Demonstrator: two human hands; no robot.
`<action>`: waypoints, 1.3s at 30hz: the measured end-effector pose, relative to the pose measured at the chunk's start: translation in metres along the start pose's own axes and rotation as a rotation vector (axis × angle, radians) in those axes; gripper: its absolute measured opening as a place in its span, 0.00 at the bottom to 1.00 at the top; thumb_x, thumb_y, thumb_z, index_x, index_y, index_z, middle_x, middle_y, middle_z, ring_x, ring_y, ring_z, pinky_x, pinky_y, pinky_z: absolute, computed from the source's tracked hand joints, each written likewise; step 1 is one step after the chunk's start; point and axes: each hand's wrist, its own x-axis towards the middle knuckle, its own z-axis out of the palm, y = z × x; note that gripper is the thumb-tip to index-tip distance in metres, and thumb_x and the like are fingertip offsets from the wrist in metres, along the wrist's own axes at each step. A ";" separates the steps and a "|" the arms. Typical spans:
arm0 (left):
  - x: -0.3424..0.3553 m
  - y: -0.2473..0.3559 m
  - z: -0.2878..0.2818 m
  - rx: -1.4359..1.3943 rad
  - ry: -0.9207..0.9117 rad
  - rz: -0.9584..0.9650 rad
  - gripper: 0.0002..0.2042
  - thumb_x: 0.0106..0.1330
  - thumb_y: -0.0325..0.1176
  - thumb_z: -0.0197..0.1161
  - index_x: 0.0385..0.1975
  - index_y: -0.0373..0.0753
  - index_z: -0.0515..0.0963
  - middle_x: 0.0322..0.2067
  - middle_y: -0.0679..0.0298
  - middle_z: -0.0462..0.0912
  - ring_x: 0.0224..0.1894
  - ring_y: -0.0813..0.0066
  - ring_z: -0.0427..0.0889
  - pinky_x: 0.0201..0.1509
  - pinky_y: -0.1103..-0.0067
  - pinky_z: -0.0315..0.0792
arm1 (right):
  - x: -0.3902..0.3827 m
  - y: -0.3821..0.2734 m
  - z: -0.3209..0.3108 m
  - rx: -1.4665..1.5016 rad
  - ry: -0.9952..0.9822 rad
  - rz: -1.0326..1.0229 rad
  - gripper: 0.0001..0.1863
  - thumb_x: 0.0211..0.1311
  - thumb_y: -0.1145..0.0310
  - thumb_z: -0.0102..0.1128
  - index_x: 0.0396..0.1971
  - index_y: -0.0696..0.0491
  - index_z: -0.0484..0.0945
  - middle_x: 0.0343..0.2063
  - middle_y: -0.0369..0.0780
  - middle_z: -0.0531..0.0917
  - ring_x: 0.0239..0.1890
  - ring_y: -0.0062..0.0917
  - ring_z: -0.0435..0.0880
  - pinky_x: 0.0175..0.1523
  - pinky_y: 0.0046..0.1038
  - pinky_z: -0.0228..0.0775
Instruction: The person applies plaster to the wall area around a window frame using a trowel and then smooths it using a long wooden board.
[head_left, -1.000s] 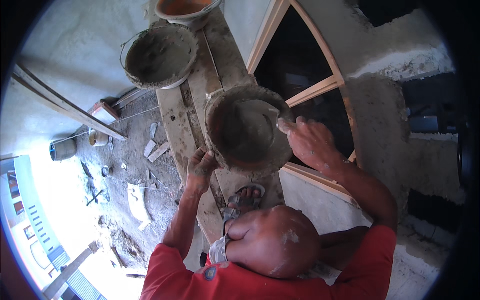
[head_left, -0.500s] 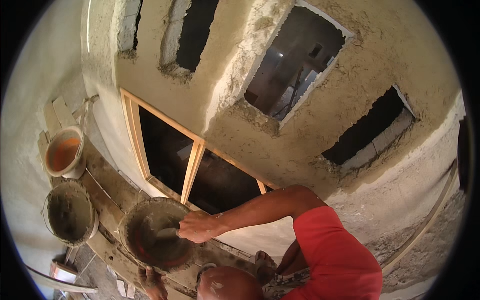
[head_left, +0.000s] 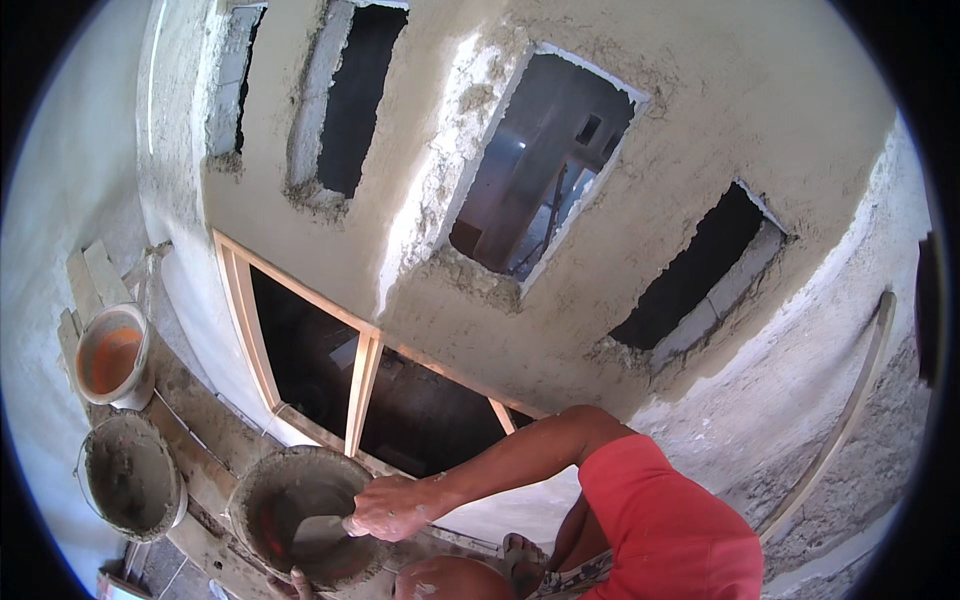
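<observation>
The trowel (head_left: 320,535) is inside the wide basin (head_left: 243,502), its flat blade low against the grey mortar (head_left: 318,492) and its handle end near the rim on the person's right. The right hand (head_left: 390,508) has its fingers clamped on that handle – most of it hidden by the fist. The left hand (head_left: 291,586) shows only in part at the lower edge, at the near side of the basin; whether its fingers grip the rim or merely lie against it, I cannot tell.

The step in hand looks to be working or gathering mortar with the blade. From this pose, a next move calls for the blade to stay under the paste and fairly level, with the basin steadied from the near side.

The basin rests on planks (head_left: 170,430). Beyond it, to the left, stand a bucket (head_left: 178,512) holding more grey mortar and another bucket (head_left: 133,392) with an orange inside. Past the planks are a wooden frame (head_left: 362,395) around dark openings and, above it, a rough plastered wall (head_left: 300,235) with ragged cut-outs. A knee (head_left: 450,580) is close beside the basin – just right of the left hand.
</observation>
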 end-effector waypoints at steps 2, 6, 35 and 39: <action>0.005 -0.012 0.008 -0.023 -0.008 -0.022 0.33 0.69 0.40 0.62 0.69 0.32 0.59 0.66 0.52 0.64 0.64 0.59 0.66 0.67 0.64 0.62 | -0.004 0.026 0.031 -0.066 -0.012 -0.060 0.05 0.43 0.72 0.59 0.15 0.57 0.79 0.17 0.47 0.82 0.25 0.42 0.85 0.28 0.42 0.77; 0.018 -0.037 -0.009 -0.233 -0.022 0.032 0.32 0.67 0.38 0.62 0.68 0.35 0.61 0.65 0.54 0.67 0.64 0.62 0.67 0.69 0.67 0.60 | 0.005 0.028 0.005 -0.255 0.126 -0.007 0.08 0.51 0.69 0.58 0.29 0.57 0.78 0.19 0.46 0.81 0.26 0.38 0.86 0.25 0.40 0.76; 0.065 -0.140 -0.043 -0.129 0.107 -0.221 0.27 0.64 0.33 0.57 0.64 0.33 0.66 0.53 0.49 0.75 0.50 0.59 0.76 0.52 0.68 0.72 | 0.016 0.048 0.069 -0.153 0.146 -0.181 0.06 0.45 0.70 0.58 0.16 0.54 0.73 0.16 0.46 0.77 0.24 0.43 0.82 0.27 0.43 0.72; 0.043 -0.076 0.000 -0.177 0.111 -0.181 0.27 0.63 0.32 0.57 0.64 0.33 0.66 0.53 0.48 0.75 0.49 0.59 0.76 0.51 0.67 0.72 | 0.035 0.037 0.043 -0.249 -0.002 -0.110 0.04 0.42 0.71 0.59 0.17 0.56 0.77 0.16 0.46 0.79 0.25 0.43 0.84 0.27 0.44 0.74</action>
